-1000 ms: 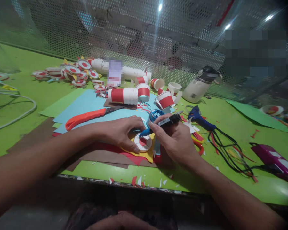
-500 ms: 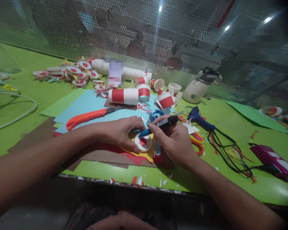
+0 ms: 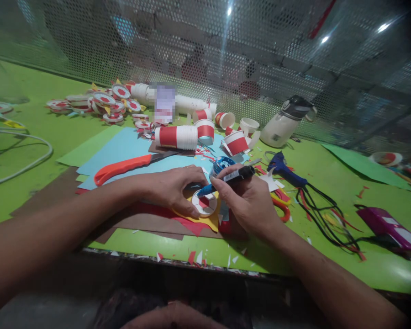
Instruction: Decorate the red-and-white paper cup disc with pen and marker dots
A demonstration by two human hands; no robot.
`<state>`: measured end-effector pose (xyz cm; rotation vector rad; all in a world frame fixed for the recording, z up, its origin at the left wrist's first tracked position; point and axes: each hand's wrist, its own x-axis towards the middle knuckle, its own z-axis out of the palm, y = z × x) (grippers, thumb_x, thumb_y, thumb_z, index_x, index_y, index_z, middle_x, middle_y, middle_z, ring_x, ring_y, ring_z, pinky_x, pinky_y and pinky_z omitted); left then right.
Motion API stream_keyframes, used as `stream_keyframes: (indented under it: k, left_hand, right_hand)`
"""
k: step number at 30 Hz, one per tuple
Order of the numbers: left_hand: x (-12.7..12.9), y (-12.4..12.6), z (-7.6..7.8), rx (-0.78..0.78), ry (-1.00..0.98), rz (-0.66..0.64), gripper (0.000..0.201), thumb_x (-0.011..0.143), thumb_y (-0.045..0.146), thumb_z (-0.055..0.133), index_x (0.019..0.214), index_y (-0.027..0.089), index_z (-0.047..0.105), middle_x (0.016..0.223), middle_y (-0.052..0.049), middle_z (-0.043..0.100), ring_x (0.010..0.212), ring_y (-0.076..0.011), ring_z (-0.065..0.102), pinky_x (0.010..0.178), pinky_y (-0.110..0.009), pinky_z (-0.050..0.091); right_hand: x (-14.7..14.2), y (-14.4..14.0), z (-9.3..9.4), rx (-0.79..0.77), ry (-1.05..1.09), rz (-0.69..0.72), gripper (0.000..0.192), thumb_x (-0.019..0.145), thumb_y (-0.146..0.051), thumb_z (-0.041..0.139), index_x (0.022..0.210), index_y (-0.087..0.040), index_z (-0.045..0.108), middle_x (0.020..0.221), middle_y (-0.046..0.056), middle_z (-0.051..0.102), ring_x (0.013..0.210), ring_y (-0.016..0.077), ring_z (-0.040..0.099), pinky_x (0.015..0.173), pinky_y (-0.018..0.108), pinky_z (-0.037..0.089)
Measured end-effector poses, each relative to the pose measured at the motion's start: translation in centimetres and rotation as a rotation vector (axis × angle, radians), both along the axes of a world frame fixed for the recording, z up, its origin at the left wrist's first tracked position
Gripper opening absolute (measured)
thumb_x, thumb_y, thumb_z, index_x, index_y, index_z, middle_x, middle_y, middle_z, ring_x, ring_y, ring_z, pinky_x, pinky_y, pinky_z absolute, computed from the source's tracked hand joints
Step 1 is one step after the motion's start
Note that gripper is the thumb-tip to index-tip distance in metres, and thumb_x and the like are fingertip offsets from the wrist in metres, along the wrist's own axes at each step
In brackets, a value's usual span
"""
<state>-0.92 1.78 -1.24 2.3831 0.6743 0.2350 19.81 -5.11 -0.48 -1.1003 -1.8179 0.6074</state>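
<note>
My right hand (image 3: 251,198) is closed around a blue and black marker (image 3: 226,179), its tip touching the upper left of a white paper disc (image 3: 210,208). The disc has a red centre and dark lines running out from it. My left hand (image 3: 176,189) grips the disc's left edge between thumb and fingers; part of the rim is hidden there. Beneath the disc lies a yellow paper piece (image 3: 210,224) with a pointed corner. Just behind the marker stands a roll of blue tape (image 3: 222,165).
An orange-handled knife (image 3: 123,169) lies on blue paper (image 3: 118,146). Behind are stacked paper cups (image 3: 176,138) and a pile of finished-looking discs (image 3: 104,99). To the right are a blue glue gun (image 3: 287,169), orange scissors (image 3: 283,211), a purple device (image 3: 390,228) and a white jug (image 3: 277,128).
Almost nothing differs. Both hands, the disc and the marker stay in place, with the marker tip still on the disc.
</note>
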Motion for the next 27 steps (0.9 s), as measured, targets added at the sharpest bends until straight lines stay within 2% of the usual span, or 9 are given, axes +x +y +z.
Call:
stream_keyframes:
  k: [9,21,27]
  left_hand:
    - [-0.04,-0.05,-0.18,0.001,-0.044,-0.017,0.047,0.078,0.047,0.076,0.113,0.02,0.062,0.107,-0.004,0.057,0.099,-0.0221,0.055,0.086,-0.033,0.045]
    - [0.04,-0.05,-0.05,-0.005,-0.006,0.006,0.047,0.075,0.047,0.076,0.111,0.019,0.062,0.104,-0.004,0.056,0.095,-0.0221,0.055,0.081,-0.033,0.046]
    - [0.02,0.08,-0.21,-0.011,-0.008,0.004,0.048,0.074,0.047,0.078,0.108,0.018,0.061,0.105,-0.005,0.055,0.097,-0.0229,0.055,0.084,-0.034,0.047]
  right_hand:
    - [0.07,-0.16,0.1,0.058,0.026,-0.016,0.029,0.094,-0.045,0.068,0.082,-0.019,0.062,0.072,0.0,0.066,0.057,0.0122,0.06,0.055,0.025,0.05]
    - [-0.01,-0.02,-0.2,0.017,0.032,-0.01,0.025,0.093,-0.042,0.068,0.084,-0.019,0.062,0.067,-0.002,0.063,0.058,0.0129,0.058,0.057,0.026,0.049]
    - [-0.04,-0.09,-0.28,0.052,-0.015,0.006,0.021,0.093,-0.037,0.068,0.085,-0.018,0.062,0.072,0.001,0.067,0.061,0.0138,0.062,0.059,0.027,0.051]
